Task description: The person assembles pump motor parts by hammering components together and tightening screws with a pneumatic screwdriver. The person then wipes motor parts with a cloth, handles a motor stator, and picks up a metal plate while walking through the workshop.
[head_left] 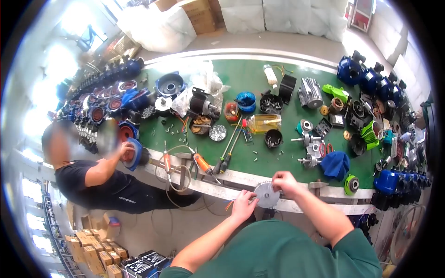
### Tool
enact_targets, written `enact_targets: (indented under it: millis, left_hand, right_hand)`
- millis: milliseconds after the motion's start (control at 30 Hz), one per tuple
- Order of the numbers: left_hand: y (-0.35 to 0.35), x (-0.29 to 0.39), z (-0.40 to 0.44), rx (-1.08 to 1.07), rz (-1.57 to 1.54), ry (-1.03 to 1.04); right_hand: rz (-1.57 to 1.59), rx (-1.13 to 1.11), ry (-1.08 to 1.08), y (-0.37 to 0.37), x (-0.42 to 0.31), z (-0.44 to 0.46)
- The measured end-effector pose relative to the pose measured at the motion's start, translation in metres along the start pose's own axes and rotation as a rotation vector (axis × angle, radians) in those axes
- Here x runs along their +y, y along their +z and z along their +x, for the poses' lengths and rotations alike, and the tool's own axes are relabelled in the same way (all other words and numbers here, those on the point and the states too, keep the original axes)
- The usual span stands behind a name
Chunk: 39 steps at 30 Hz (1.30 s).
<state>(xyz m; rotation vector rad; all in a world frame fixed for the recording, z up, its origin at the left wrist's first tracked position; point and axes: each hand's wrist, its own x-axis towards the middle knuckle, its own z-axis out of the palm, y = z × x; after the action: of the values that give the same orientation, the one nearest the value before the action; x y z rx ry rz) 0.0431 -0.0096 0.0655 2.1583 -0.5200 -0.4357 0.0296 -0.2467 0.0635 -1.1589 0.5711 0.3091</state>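
Disc (267, 195) in hands (244, 206), bottle (262, 123) of yellow liquid (270, 124)

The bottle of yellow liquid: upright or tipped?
Tipped: the yellow bottle lies on its side on the green tabletop, red cap pointing left.

I can see a round silver-grey metal disc (267, 195), a long green surface (289, 162) with whitish edging (218, 187), a crumpled deep-blue cloth (334, 166) over there, a clear plastic bottle (264, 123) of yellow liquid (270, 126), and a slim orange handheld tool (202, 163).

The round disc (267, 196) looks like matt metal, the yellow bottle (264, 123) glossy plastic.
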Motion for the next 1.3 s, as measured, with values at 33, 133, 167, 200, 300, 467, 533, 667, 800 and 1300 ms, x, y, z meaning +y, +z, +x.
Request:
enact_targets:
  millis: [33, 133, 167, 200, 300, 467, 533, 667, 800, 1300]
  left_hand:
    - [0.003, 0.005, 0.005, 0.017, -0.123, -0.012]
    - [0.019, 0.023, 0.017, -0.064, -0.555, -0.165]
    - [0.022, 0.029, 0.018, -0.082, -0.543, -0.119]
    - [0.024, 0.037, 0.017, -0.099, -0.529, -0.073]
    - [0.031, 0.047, 0.010, -0.115, -0.468, -0.015]
    - [0.028, 0.072, -0.001, -0.098, -0.327, 0.092]
    - [0.026, 0.077, -0.001, -0.087, -0.224, 0.162]
    - [0.033, 0.079, 0.002, -0.042, -0.134, 0.225]
    - [0.031, 0.095, -0.005, 0.005, -0.246, 0.327]
    - [0.039, 0.075, 0.003, -0.039, -0.180, 0.233]
  right_hand:
    - [0.038, -0.007, 0.003, 0.006, 0.002, -0.015]
    - [0.143, -0.027, -0.048, 0.014, 0.023, -0.037]
    - [0.208, -0.018, -0.063, 0.017, 0.026, -0.044]
    - [0.272, -0.013, -0.077, 0.018, 0.028, -0.051]
    - [0.408, -0.006, -0.077, 0.007, 0.040, -0.061]
    - [0.443, -0.007, -0.098, -0.006, 0.048, -0.077]
    - [0.460, -0.017, -0.087, -0.011, 0.048, -0.082]
    - [0.519, -0.036, -0.053, -0.018, 0.046, -0.088]
    - [0.625, -0.031, -0.083, -0.019, 0.042, -0.089]
    - [0.423, -0.080, -0.072, -0.018, 0.034, -0.088]
